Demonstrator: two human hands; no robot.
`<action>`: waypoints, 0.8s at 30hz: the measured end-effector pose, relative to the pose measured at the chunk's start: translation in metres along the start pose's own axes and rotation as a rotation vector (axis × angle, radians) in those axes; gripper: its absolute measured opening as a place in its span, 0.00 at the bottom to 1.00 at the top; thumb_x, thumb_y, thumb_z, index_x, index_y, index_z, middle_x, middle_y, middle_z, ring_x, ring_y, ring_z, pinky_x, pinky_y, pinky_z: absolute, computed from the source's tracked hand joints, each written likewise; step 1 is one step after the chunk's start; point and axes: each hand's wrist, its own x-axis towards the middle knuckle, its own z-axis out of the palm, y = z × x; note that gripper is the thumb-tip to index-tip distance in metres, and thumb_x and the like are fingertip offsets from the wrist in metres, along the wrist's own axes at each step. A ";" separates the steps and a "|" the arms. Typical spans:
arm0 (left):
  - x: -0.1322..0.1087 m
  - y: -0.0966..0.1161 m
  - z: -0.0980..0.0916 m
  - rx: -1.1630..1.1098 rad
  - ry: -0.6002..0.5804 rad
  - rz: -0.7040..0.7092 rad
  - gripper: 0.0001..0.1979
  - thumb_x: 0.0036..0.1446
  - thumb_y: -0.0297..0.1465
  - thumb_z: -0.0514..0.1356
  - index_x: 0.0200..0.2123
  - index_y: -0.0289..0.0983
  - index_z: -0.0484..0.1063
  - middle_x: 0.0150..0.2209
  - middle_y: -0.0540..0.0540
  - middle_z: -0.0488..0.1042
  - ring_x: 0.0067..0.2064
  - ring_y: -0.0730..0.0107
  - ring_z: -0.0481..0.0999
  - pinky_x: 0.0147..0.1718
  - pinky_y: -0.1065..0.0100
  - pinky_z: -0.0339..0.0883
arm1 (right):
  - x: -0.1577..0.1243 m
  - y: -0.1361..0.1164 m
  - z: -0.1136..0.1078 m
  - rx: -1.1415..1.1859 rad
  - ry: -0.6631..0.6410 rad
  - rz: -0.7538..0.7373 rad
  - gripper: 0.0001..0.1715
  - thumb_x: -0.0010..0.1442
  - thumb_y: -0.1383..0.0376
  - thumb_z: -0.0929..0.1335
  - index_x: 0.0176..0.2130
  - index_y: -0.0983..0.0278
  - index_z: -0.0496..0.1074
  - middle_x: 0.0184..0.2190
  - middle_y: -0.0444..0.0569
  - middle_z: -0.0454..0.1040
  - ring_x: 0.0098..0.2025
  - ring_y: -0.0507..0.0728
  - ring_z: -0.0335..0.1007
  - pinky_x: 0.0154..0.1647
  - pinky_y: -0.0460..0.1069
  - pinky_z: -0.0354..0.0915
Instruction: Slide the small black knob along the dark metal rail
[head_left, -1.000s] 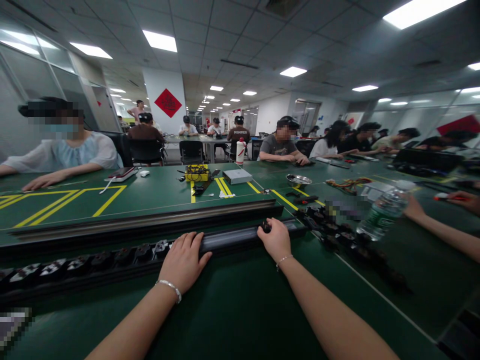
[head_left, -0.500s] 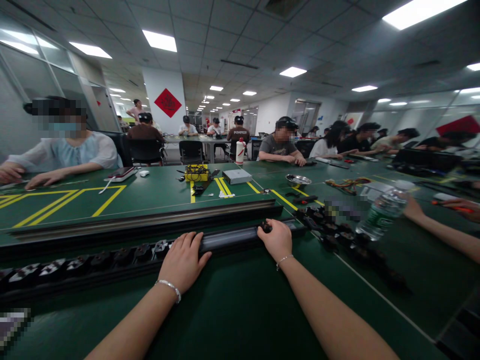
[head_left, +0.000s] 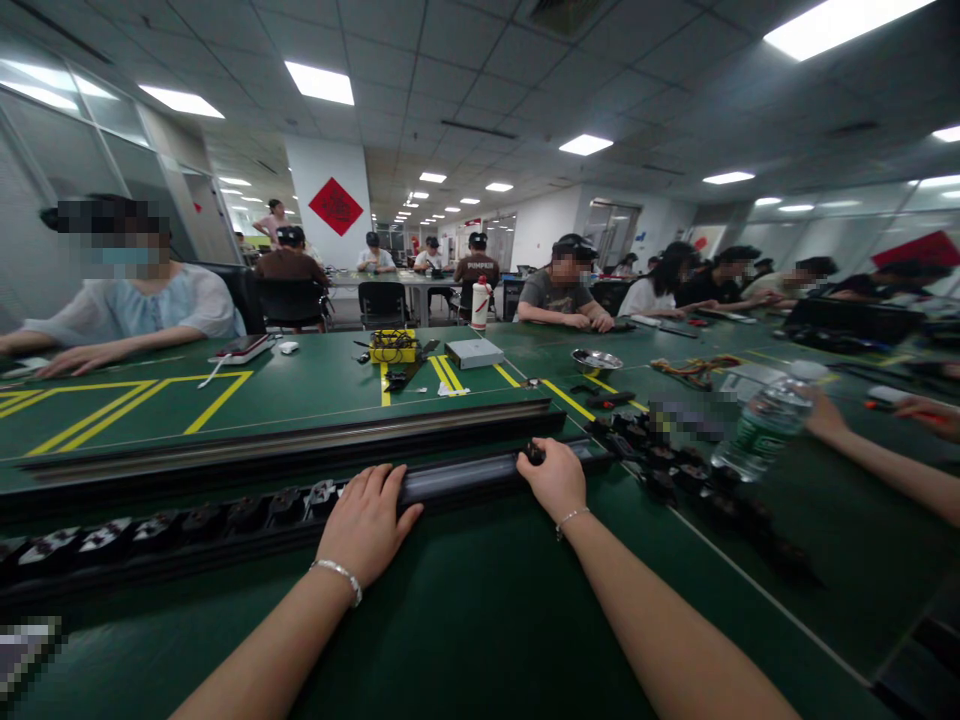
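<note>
A long black channel-shaped rail (head_left: 457, 478) lies across the green table in front of me. Several black socket-like modules (head_left: 202, 520) sit in a row along its left part. My left hand (head_left: 366, 525) is laid over the rail at the right end of that row, fingers over the far side and thumb on the near side. Toward the rail's right end, my right hand (head_left: 553, 480) pinches a small black module (head_left: 534, 454) at the channel; its underside is hidden by my fingers. Between my hands the channel shows a bare grey inside.
Another long rail (head_left: 300, 428) lies behind. To the right are more black modules (head_left: 675, 460), a water bottle (head_left: 761, 430) and a co-worker's hand (head_left: 829, 415). A metal bowl (head_left: 597, 360), a yellow box with cables (head_left: 394, 346) and a grey box (head_left: 474, 353) stand farther back.
My right hand has shifted very slightly to the right with the small black module. My left hand has stayed in place. A co-worker's hands at the far left have moved a little.
</note>
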 end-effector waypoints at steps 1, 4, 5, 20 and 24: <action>0.000 0.000 0.000 0.003 0.001 0.001 0.27 0.55 0.45 0.46 0.52 0.35 0.61 0.51 0.39 0.67 0.53 0.58 0.63 0.54 0.57 0.53 | 0.000 0.001 0.000 0.001 0.004 -0.004 0.16 0.49 0.59 0.65 0.37 0.65 0.71 0.36 0.52 0.74 0.42 0.59 0.67 0.45 0.51 0.59; 0.000 0.000 0.001 0.010 0.009 0.006 0.27 0.55 0.45 0.46 0.52 0.35 0.61 0.51 0.38 0.66 0.53 0.57 0.63 0.54 0.57 0.53 | 0.001 0.004 0.001 0.002 0.025 -0.014 0.16 0.49 0.59 0.65 0.36 0.66 0.71 0.36 0.52 0.74 0.42 0.59 0.67 0.46 0.51 0.59; 0.000 0.000 0.002 0.011 0.011 0.008 0.27 0.55 0.45 0.46 0.52 0.35 0.61 0.51 0.39 0.66 0.53 0.58 0.63 0.54 0.57 0.53 | 0.002 0.005 0.000 -0.001 0.031 -0.014 0.15 0.49 0.59 0.65 0.36 0.66 0.71 0.37 0.52 0.74 0.43 0.59 0.66 0.47 0.51 0.58; 0.000 0.001 -0.002 0.026 0.001 0.017 0.28 0.55 0.45 0.46 0.52 0.33 0.61 0.51 0.38 0.66 0.53 0.57 0.63 0.53 0.58 0.54 | 0.004 0.010 -0.003 -0.025 0.042 -0.005 0.15 0.49 0.59 0.65 0.35 0.66 0.72 0.35 0.51 0.74 0.42 0.59 0.67 0.46 0.51 0.58; 0.000 0.001 -0.001 0.034 0.012 0.025 0.27 0.55 0.45 0.46 0.52 0.33 0.61 0.51 0.38 0.66 0.53 0.57 0.63 0.53 0.58 0.54 | 0.004 0.010 -0.003 -0.037 0.051 -0.019 0.15 0.49 0.60 0.65 0.35 0.66 0.72 0.34 0.51 0.74 0.40 0.59 0.67 0.45 0.50 0.58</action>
